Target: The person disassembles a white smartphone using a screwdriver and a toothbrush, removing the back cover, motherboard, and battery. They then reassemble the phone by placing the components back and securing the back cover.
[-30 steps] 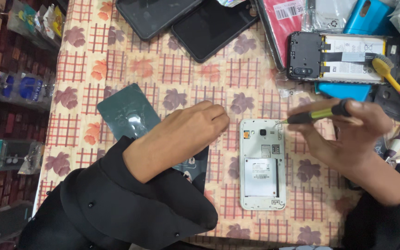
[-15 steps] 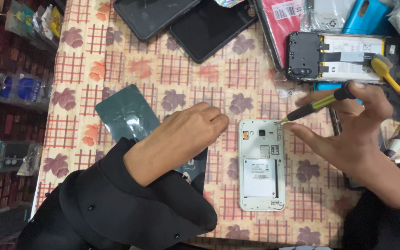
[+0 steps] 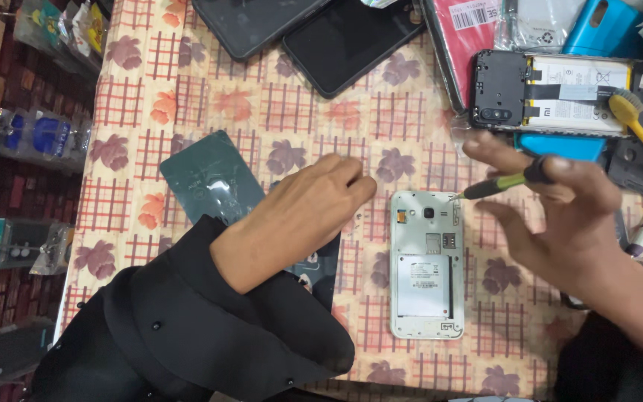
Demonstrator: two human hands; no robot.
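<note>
While the white phone (image 3: 426,263) is laid back-open on the tablecloth (image 3: 210,89), long axis toward the person, a screwdriver (image 3: 501,181) is pinched in the right hand (image 3: 560,216), tip at its upper right corner; the left hand (image 3: 299,216) is rested loosely curled, empty, just left.

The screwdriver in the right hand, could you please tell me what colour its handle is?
The screwdriver has a yellow-green handle with a black end, seen best in the head view.

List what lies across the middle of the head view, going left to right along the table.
Dark green back cover → left hand → opened white phone → screwdriver → right hand.
</note>
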